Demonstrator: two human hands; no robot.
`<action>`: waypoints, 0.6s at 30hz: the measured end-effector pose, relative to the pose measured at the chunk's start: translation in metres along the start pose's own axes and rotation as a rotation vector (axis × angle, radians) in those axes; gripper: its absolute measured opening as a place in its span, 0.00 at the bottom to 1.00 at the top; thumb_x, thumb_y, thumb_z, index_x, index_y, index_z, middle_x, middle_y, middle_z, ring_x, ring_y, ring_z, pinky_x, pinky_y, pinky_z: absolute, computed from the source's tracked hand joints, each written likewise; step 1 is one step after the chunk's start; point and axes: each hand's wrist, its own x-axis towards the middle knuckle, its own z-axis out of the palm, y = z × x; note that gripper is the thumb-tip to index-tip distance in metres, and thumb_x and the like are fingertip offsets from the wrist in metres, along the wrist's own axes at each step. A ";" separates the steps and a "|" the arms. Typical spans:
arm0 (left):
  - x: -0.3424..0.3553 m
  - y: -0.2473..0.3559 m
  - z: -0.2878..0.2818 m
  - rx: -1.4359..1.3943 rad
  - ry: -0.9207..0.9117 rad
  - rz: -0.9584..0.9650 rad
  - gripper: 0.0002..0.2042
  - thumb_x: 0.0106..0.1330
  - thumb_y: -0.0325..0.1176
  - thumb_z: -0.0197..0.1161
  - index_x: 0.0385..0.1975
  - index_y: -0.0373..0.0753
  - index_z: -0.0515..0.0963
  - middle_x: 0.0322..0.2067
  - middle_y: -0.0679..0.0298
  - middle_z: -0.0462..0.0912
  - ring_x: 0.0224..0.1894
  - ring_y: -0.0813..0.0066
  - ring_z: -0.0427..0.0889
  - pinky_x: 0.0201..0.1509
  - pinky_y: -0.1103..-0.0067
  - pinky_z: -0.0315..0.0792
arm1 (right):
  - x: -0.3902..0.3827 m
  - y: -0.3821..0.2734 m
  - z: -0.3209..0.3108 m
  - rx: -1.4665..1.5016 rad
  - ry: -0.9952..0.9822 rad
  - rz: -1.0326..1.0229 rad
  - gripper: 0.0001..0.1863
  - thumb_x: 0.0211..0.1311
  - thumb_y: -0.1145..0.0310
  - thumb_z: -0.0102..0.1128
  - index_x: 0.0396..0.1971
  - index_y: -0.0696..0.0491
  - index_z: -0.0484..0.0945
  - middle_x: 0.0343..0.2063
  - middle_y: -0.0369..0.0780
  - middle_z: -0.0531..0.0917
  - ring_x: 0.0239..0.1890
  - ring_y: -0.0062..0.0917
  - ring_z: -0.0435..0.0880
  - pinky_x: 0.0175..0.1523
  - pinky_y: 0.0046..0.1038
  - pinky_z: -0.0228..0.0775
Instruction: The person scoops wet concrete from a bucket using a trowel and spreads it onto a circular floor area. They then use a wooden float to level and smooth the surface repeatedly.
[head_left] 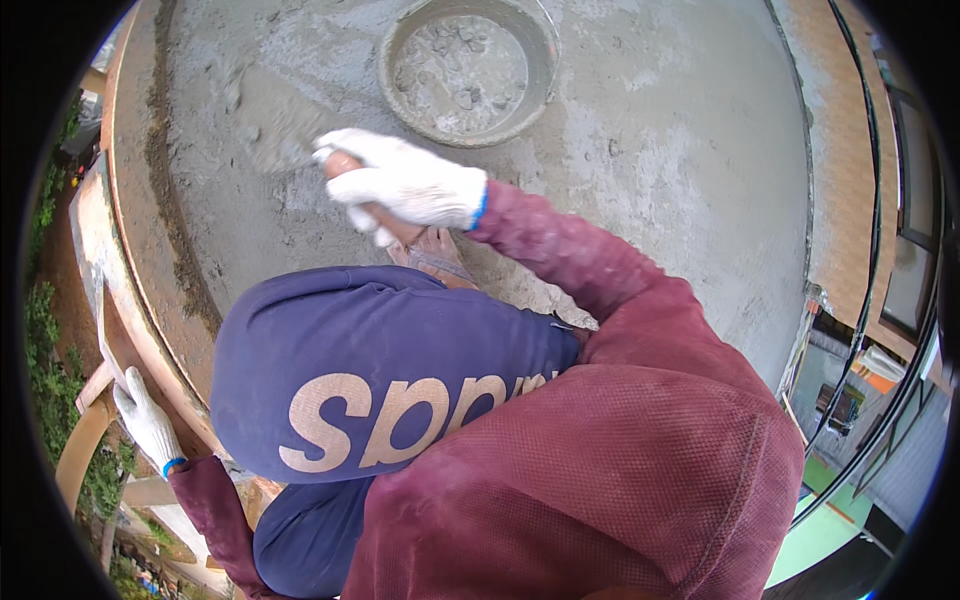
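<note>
My right hand (pixel 405 180), in a white knit glove with a blue cuff edge, is closed around the wooden handle of a trowel (pixel 275 120). The trowel's blade is blurred and coated in wet grey cement, low over the cement surface (pixel 660 170). Just beyond that hand stands a round bucket (pixel 400 95) holding wet cement mix. At the lower left, beyond the slab's edge, my gloved left hand (pixel 148 420) closes at the end of a thin pale strip (pixel 103 315); what the strip belongs to is unclear.
A raised wooden edge board (pixel 130 215) borders the slab on the left, with greenery (pixel 45 350) below. A bare foot (pixel 435 255) rests on the cement under my right wrist. Black cables (pixel 868 200) run along the right, beside a brown panelled strip (pixel 825 130).
</note>
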 end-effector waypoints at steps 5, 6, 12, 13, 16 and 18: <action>0.005 -0.007 0.006 -0.017 -0.007 -0.012 0.38 0.80 0.57 0.55 0.73 0.25 0.64 0.68 0.41 0.74 0.68 0.52 0.75 0.73 0.68 0.66 | -0.103 -0.036 -0.079 -1.186 0.494 -0.381 0.33 0.71 0.66 0.61 0.74 0.52 0.65 0.46 0.45 0.84 0.41 0.31 0.88 0.44 0.31 0.83; 0.005 -0.004 0.008 -0.032 -0.009 -0.016 0.38 0.80 0.57 0.55 0.73 0.25 0.64 0.68 0.41 0.74 0.68 0.52 0.75 0.73 0.68 0.66 | -0.117 -0.038 -0.092 -1.537 0.591 -0.409 0.32 0.71 0.66 0.60 0.74 0.51 0.67 0.50 0.47 0.85 0.46 0.35 0.89 0.50 0.32 0.84; 0.004 0.009 -0.010 -0.011 -0.040 -0.005 0.39 0.79 0.58 0.55 0.73 0.25 0.64 0.69 0.40 0.73 0.69 0.52 0.74 0.73 0.68 0.66 | -0.219 0.006 -0.177 -1.147 1.178 -0.126 0.32 0.68 0.68 0.59 0.72 0.53 0.68 0.52 0.48 0.85 0.46 0.32 0.89 0.48 0.32 0.82; 0.004 -0.001 -0.001 0.009 -0.030 -0.007 0.40 0.79 0.59 0.55 0.73 0.25 0.64 0.69 0.39 0.73 0.69 0.51 0.74 0.73 0.68 0.66 | -0.234 0.017 -0.183 -0.989 1.222 0.054 0.32 0.68 0.67 0.60 0.72 0.54 0.68 0.49 0.47 0.85 0.43 0.30 0.88 0.46 0.30 0.81; 0.008 -0.011 0.015 0.034 0.005 0.000 0.40 0.79 0.59 0.54 0.73 0.24 0.64 0.69 0.39 0.73 0.69 0.51 0.74 0.73 0.67 0.66 | -0.296 0.103 -0.242 -0.837 1.359 0.393 0.32 0.68 0.61 0.61 0.70 0.57 0.70 0.40 0.42 0.85 0.32 0.23 0.84 0.37 0.28 0.78; 0.010 -0.014 0.021 0.047 -0.001 0.007 0.40 0.79 0.59 0.54 0.73 0.24 0.64 0.69 0.39 0.73 0.69 0.50 0.74 0.74 0.67 0.65 | -0.334 0.201 -0.287 -0.889 1.436 0.391 0.29 0.70 0.58 0.62 0.66 0.57 0.74 0.37 0.41 0.85 0.29 0.23 0.82 0.35 0.30 0.77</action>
